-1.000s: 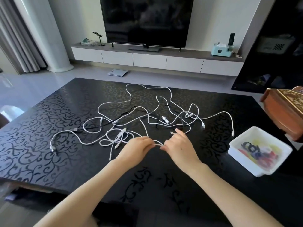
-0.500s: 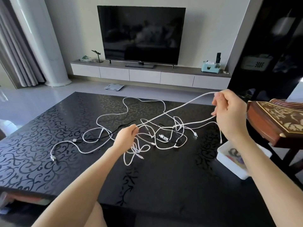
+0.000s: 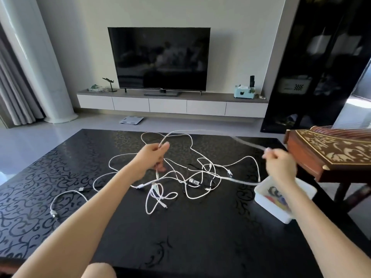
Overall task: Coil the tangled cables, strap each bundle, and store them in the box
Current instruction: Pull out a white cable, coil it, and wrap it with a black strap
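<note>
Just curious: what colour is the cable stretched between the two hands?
The cable is white, shown in the head view.

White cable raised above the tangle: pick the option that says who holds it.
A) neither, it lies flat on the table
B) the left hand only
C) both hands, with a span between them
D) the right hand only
C: the left hand and the right hand each grip the white cable, and its span hangs in the air between them above the black table.
</note>
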A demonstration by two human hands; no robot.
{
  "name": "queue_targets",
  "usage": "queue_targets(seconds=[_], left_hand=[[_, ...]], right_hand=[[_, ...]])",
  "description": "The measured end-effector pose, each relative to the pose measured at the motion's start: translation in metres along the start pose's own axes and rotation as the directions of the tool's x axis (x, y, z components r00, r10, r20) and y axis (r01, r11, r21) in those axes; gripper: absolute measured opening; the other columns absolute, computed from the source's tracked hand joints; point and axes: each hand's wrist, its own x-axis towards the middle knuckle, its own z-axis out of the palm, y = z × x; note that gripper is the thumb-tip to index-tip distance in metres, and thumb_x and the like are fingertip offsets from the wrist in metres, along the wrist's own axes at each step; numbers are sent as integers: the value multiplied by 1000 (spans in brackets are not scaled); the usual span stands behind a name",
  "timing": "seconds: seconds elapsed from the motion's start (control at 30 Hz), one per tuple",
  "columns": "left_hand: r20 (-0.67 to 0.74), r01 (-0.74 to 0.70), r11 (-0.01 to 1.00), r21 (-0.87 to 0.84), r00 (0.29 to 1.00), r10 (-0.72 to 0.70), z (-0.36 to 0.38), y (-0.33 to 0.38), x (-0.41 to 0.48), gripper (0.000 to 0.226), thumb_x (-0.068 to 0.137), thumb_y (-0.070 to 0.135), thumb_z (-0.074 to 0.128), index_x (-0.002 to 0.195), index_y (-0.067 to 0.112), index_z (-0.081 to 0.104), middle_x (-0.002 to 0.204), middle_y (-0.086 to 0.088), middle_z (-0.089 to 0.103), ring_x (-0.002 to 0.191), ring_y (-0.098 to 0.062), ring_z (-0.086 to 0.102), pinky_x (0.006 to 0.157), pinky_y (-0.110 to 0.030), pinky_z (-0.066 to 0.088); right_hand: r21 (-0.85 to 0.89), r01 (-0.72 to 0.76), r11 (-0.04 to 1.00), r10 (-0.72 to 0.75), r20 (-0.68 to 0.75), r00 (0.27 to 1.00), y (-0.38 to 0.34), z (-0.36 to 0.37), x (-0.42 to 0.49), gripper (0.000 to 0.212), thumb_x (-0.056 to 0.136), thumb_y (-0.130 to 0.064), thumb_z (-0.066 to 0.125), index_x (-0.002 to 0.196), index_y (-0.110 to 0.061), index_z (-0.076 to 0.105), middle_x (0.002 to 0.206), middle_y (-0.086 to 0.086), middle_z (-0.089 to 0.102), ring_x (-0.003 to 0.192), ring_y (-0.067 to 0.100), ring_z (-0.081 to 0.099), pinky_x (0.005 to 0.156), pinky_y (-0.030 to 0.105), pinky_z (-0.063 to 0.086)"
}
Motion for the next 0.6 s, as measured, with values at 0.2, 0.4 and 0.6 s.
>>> queue_targets(seconds=[0.2,0.4,0.6], left_hand=[[164,231,909,-347,969,-184,25,-8,-31,28,95,28,53,71,16,44,50,9,25,36,-3,18,34,-15,12],[252,248,875,-416,956,-151,38,5,-50,37,102,30,35,81,8,56,53,6,37,42,-4,29,38,-15,15],[340,354,781,-514,920,-194,48,20,-65,53,98,40,43,62,6,62,52,4,33,41,-6,29,35,-15,24]], right_hand=[[-530,233,816,152,585,797,26,32,-58,26,95,-10,41,92,-19,65,105,14,61,99,35,56,85,32,45],[-102,393,914,-308,459,834,-12,25,-79,65,92,-19,56,149,-15,23,146,2,41,134,21,39,105,29,31],[521,-152,840,-292,670,683,-66,25,-116,38,100,-39,35,110,-18,65,105,5,72,104,14,65,103,33,41]])
